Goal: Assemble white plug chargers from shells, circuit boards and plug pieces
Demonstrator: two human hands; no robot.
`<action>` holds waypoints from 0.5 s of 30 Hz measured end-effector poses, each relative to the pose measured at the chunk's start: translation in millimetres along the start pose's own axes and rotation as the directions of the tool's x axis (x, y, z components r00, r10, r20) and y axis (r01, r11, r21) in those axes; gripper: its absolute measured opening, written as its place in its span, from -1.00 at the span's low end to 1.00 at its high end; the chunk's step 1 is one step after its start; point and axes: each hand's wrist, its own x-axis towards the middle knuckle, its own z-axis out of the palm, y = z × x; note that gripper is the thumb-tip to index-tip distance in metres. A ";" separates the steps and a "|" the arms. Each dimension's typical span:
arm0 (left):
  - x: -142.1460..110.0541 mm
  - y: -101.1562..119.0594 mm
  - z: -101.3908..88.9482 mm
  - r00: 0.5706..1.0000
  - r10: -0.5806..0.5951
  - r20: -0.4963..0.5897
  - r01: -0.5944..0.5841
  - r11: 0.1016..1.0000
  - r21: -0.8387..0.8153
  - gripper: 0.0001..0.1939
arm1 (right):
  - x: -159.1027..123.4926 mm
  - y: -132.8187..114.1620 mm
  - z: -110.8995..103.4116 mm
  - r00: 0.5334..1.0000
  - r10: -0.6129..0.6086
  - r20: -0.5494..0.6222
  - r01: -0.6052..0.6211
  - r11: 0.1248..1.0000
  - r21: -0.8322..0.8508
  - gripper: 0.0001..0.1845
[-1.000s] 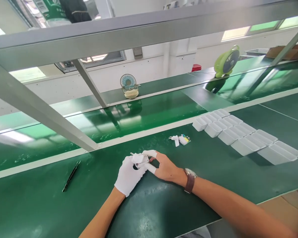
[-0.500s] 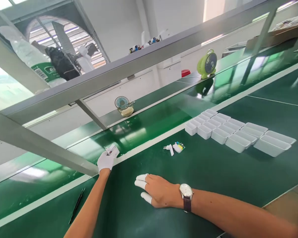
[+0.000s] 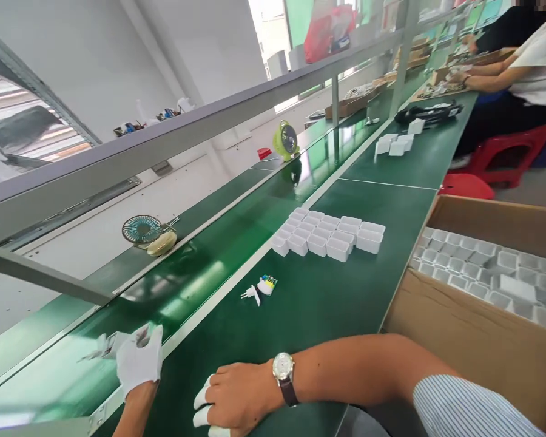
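My left hand (image 3: 139,364), in a white glove, reaches over the white edge strip onto the glossy green conveyor belt (image 3: 200,267) and is closed on a small white plug part (image 3: 111,345). My right hand (image 3: 232,400), bare with white finger cots and a wristwatch, rests on the green table (image 3: 327,291) with its fingers curled under; nothing shows in it. A loose white plug piece (image 3: 252,295) and a small circuit board (image 3: 267,284) lie further along the table. Several white plastic housings (image 3: 330,232) stand in rows beyond them.
An open cardboard box (image 3: 473,328) holding several white housings sits at my right. Two small fans (image 3: 148,233) (image 3: 286,139) stand across the belt. A grey shelf rail (image 3: 186,136) runs overhead. Another person (image 3: 523,67) sits at the far end by red stools (image 3: 505,152).
My view has swung right, revealing the box and another person. My left hand carried the white part from in front of me out onto the belt. My right hand stayed on the table.
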 end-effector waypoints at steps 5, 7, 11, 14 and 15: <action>-19.6 68.1 22.3 0.930 0.310 0.196 -0.278 0.945 -0.174 -0.61 | 4.9 6.9 0.5 0.997 -0.059 0.053 0.059 0.998 0.012 -0.77; -39.2 102.3 33.5 0.827 0.503 0.253 -0.448 0.860 -0.245 -0.66 | 5.1 8.6 -1.9 0.996 -0.070 0.052 0.070 0.998 0.010 -0.80; -73.4 157.4 61.0 0.602 0.721 0.344 -0.612 0.693 -0.381 -0.71 | 3.6 13.1 -7.8 0.993 -0.112 0.042 0.111 0.993 0.027 -0.79; -82.1 188.6 80.9 0.500 0.775 0.386 -0.694 0.626 -0.356 -0.70 | 2.4 18.0 -11.6 0.989 -0.147 0.007 0.146 0.988 0.046 -0.79; -82.2 198.3 86.9 0.478 0.782 0.400 -0.717 0.611 -0.336 -0.68 | 2.0 19.2 -13.7 0.989 -0.149 0.010 0.148 0.988 0.051 -0.79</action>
